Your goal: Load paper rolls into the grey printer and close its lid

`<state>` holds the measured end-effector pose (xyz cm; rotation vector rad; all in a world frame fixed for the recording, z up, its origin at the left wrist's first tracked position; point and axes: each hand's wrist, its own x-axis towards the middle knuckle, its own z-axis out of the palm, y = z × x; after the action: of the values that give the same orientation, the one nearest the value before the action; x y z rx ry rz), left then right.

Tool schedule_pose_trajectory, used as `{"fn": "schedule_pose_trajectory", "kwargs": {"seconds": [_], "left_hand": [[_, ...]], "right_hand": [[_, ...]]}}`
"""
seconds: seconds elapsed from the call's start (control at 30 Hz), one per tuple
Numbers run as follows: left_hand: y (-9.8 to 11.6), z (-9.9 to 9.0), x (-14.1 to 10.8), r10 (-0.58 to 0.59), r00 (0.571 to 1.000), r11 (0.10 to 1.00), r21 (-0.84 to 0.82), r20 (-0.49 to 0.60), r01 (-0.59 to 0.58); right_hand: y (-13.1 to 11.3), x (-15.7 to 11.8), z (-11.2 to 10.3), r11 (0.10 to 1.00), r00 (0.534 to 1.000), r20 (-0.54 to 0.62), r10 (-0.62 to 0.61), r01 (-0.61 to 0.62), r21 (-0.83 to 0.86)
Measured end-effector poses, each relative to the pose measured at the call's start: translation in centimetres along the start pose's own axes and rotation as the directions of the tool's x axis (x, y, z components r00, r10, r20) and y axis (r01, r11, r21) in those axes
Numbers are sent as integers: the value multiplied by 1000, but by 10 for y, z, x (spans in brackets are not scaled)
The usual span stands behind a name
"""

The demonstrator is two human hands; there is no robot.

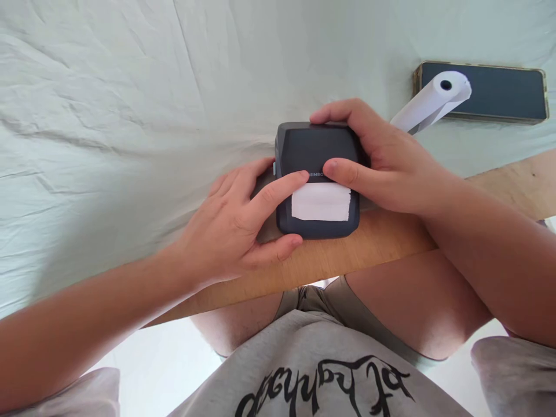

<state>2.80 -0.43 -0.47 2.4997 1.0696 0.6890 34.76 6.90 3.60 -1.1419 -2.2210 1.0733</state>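
Note:
A dark, boxy label printer (319, 147) with rounded corners is held between both hands above the wooden edge. White paper (321, 202) with a torn right edge sticks out on its near half. My left hand (238, 214) grips the left side, its index finger on the top by the small lettering and its thumb at the near left corner. My right hand (382, 156) wraps the far right corner, with the thumb on the top and the fingers along the far side.
At the back right, a white paper roll (419, 107) with a dark core leans over a dark phone (499, 92) in a clear case. A pale wrinkled cloth (108, 116) covers the table, whose bare wooden edge (313, 263) runs above my lap.

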Motion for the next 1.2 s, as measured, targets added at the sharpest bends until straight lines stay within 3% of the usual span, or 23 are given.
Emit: {"fn": "schedule_pose_trajectory", "kwargs": {"seconds": [0.37, 0.6, 0.83, 1.0, 1.2], "left_hand": [[-3, -5, 7, -32, 996, 999, -21, 79, 34], [3, -9, 13, -121, 980, 991, -39, 155, 128], [-3, 0, 10, -102, 986, 993, -46, 129, 108], [-10, -1, 12, -110, 983, 991, -65, 145, 121], [-22, -6, 14, -86, 955, 993, -49, 282, 104]], "right_hand": [[1, -2, 18, 999, 994, -106, 31, -33, -21], [-8, -2, 20, 997, 989, -144, 39, -49, -65], [15, 0, 20, 975, 971, -117, -209, 197, -101], [20, -1, 18, 961, 959, -109, -263, 251, -114], [9, -1, 16, 941, 935, -125, -333, 320, -113]]}}
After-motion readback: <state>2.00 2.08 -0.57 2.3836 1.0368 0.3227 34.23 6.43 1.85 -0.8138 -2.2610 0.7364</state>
